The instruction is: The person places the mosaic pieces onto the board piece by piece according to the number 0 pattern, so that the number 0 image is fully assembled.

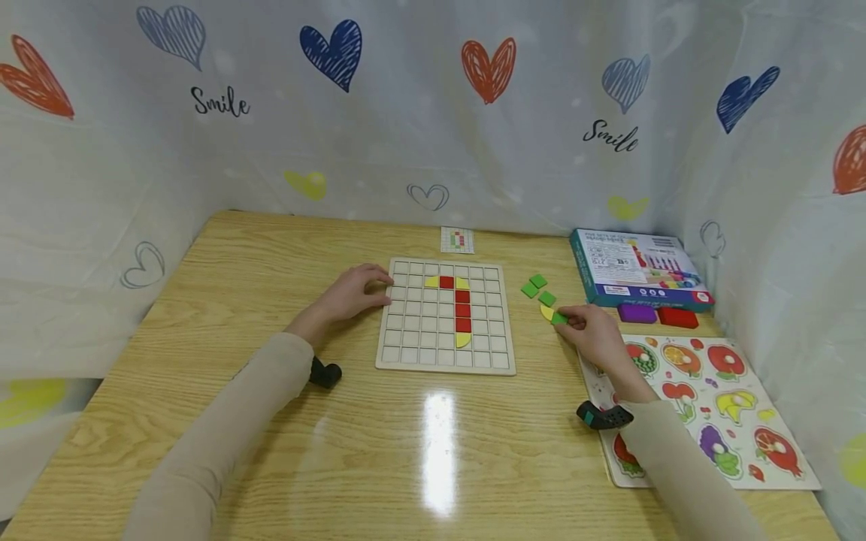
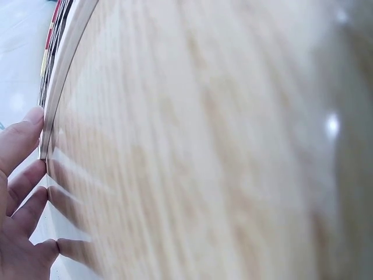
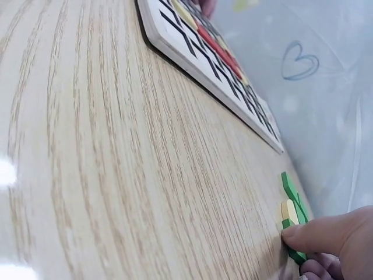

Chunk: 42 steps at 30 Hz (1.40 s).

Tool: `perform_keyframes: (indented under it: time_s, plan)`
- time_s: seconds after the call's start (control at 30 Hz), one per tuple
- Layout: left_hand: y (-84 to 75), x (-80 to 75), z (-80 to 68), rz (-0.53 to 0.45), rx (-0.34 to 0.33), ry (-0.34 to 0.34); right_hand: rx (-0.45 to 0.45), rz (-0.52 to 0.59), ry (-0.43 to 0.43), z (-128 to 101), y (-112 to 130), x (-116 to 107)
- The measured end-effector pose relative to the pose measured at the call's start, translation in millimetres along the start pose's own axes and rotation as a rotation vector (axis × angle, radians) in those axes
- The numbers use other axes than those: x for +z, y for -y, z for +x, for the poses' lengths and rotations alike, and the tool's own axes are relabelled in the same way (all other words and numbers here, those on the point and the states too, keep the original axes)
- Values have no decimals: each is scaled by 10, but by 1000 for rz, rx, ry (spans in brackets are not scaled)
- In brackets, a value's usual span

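1. While the patterned curtain (image 1: 399, 135) rises behind the grid board, the wood-grained tabletop (image 1: 352, 458) spreads beneath it and past it on every side.
2. A fruit puzzle (image 1: 704, 409) lies on the grid board's right, toward the person, partly under the right forearm.
3. The grid board (image 1: 413, 338) itself lies flat, with seven tiles set in its squares: four red, three yellow with a rounded side.
4. A blue-edged box (image 1: 639, 269) lies well to the grid board's right, near the curtain.
5. The left hand (image 1: 353, 291) is at the grid board's left edge, fingers apart and touching the rim, gripping no tile.
6. The right hand (image 1: 595, 334), on the grid board's right, pinches a green square tile (image 1: 559, 318) between thumb and fingers.
7. A purple block (image 1: 637, 313) and a red block (image 1: 677, 318) sit farther to the grid board's right, in front of the box.
8. A small pattern card (image 1: 457, 240) lies just beyond the grid board's far edge.
9. Three loose green tiles (image 1: 537, 280) and a rounded yellow tile (image 1: 546, 311) lie near the grid board's right edge, the yellow one right by the pinched square.
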<state>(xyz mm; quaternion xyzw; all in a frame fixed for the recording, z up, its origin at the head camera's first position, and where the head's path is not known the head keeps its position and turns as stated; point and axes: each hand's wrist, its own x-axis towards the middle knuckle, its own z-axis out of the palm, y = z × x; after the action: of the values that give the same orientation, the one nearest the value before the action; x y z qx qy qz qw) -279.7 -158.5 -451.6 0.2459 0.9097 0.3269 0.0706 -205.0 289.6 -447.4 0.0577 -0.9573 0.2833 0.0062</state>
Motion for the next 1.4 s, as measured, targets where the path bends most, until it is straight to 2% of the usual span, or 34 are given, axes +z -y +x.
perform_keyframes:
  time_s: [0.23,0.47,0.67,0.8,0.97,1.13,1.4]
  plan:
    - [3,6,-2,0,-7,12,-12,-12,-2,-12,22,-11]
    - [14,3,-6,4,-6,8,-41,31,-53,-22,133,-37]
    - [-4,-8,-22,-2,6,5,-15,111,-70,-50,299,-30]
    - [-15,-9,-28,-9,-1,8,-9,157,-52,-73,415,-9]
    - [-19,-2,-40,-10,9,-2,-67,184,-21,-97,538,82]
    - [-34,-9,-32,-10,-16,2,-128,191,24,-97,669,215]
    - [-28,-8,-18,-4,-27,16,-154,235,112,-102,902,383]
